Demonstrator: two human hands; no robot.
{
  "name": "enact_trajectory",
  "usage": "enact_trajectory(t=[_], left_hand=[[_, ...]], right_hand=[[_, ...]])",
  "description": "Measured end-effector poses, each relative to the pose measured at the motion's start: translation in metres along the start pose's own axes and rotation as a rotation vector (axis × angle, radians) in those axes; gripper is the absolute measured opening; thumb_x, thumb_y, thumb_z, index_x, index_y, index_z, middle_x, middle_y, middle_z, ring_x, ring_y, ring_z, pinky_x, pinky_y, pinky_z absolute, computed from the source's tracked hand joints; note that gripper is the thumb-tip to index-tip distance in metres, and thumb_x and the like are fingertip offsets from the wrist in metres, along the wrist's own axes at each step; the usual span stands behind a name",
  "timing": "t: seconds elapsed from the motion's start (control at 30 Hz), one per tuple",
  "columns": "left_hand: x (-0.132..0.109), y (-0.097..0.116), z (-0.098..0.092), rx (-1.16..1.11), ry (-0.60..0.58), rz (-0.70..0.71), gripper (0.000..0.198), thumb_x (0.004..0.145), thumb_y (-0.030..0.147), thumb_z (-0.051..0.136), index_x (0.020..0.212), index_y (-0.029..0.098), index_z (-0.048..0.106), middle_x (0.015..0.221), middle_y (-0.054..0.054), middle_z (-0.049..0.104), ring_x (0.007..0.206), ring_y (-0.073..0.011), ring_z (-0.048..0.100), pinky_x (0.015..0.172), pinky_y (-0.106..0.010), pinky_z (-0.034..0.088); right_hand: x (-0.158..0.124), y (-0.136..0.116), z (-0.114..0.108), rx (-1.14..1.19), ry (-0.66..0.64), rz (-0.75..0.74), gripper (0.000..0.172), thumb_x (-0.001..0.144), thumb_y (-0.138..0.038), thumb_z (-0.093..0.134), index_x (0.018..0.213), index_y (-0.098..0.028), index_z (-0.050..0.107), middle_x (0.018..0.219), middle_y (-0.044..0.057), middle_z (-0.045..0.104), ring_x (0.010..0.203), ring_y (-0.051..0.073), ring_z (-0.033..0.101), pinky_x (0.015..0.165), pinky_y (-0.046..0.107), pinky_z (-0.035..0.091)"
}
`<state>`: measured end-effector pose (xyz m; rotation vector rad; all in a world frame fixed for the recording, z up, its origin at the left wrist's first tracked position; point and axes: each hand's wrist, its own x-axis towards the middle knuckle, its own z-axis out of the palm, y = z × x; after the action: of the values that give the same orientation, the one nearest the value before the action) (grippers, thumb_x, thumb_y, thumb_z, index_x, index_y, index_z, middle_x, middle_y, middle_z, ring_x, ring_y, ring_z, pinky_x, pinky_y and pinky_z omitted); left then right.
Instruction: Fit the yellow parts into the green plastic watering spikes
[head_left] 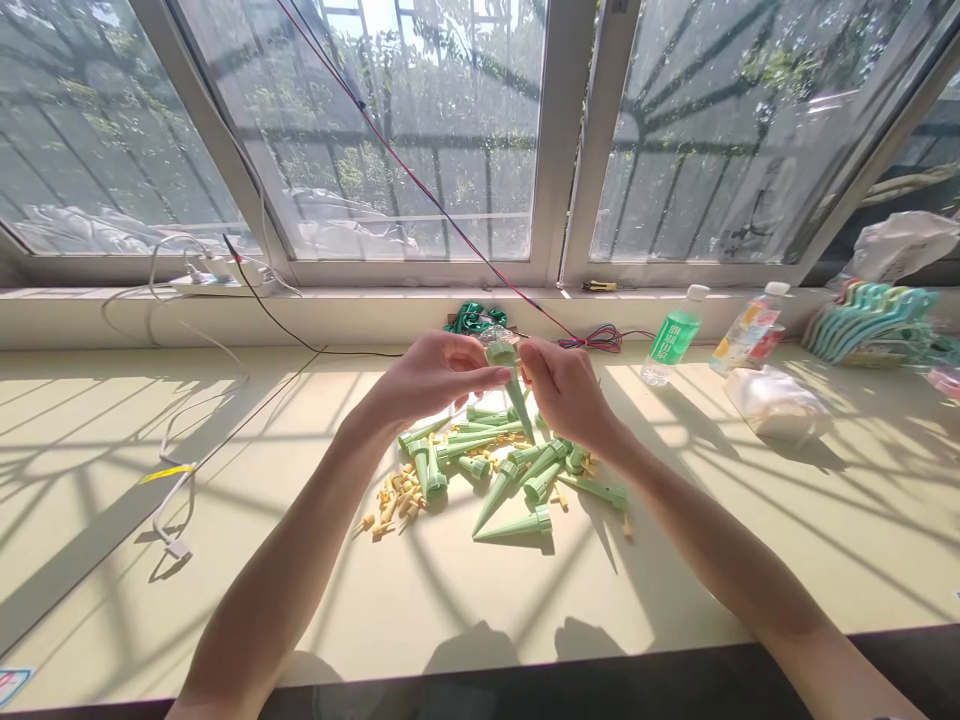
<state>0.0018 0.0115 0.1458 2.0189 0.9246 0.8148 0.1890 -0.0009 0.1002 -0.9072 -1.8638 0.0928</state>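
A pale green plastic plant watering spike (517, 398), point down and cap up, is held above the table between my hands. My left hand (439, 370) grips it near the cap with thumb and fingers. Close against its other side, my right hand (561, 385) has its fingers curled in; what they pinch, if anything, is hidden. Beneath my hands lies a loose heap of more green spikes (499, 492), some with ribbed caps. Small yellow plastic pegs (401, 497) are piled at the heap's left, with others scattered among the spikes.
Behind my hands are a dark green bundle (475, 318) and a coiled red-blue wire (600, 338). To the right stand a green-labelled bottle (673, 338), another bottle (748, 330), a white plastic packet (780, 403) and hangers (862, 325). A white cable (161, 520) lies left, below a power strip (217, 282).
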Motion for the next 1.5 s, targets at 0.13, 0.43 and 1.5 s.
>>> enact_trajectory(t=[0.13,0.43,1.5], left_hand=[[0.002,-0.006,0.007,0.095,0.177,0.094,0.037,0.065,0.044,0.083,0.07,0.014,0.063,0.065,-0.002,0.064,0.057,-0.0117,0.059,0.047,-0.02,0.043],[0.002,-0.005,0.02,0.388,0.427,0.255,0.037,0.068,0.048,0.079,0.077,0.016,0.063,0.071,-0.001,0.064,0.062,-0.0139,0.062,0.058,-0.025,0.052],[0.005,-0.005,-0.002,-0.431,-0.461,-0.237,0.079,0.084,0.079,0.037,0.082,0.01,0.075,0.082,-0.018,0.072,0.054,-0.0143,0.058,0.041,-0.023,0.039]], right_hand=[[0.0,-0.001,0.001,0.004,-0.005,0.055,0.041,0.104,-0.037,0.031,0.067,-0.022,0.036,0.055,-0.004,0.04,0.051,0.011,0.035,0.055,0.027,0.025],[0.002,0.0,0.0,0.011,0.031,0.093,0.045,0.104,-0.043,0.03,0.065,-0.022,0.038,0.055,-0.003,0.041,0.051,0.012,0.035,0.055,0.029,0.026],[-0.004,-0.007,-0.003,0.026,0.023,-0.059,0.039,0.105,-0.043,0.028,0.072,-0.023,0.033,0.059,-0.003,0.04,0.051,0.012,0.034,0.054,0.028,0.03]])
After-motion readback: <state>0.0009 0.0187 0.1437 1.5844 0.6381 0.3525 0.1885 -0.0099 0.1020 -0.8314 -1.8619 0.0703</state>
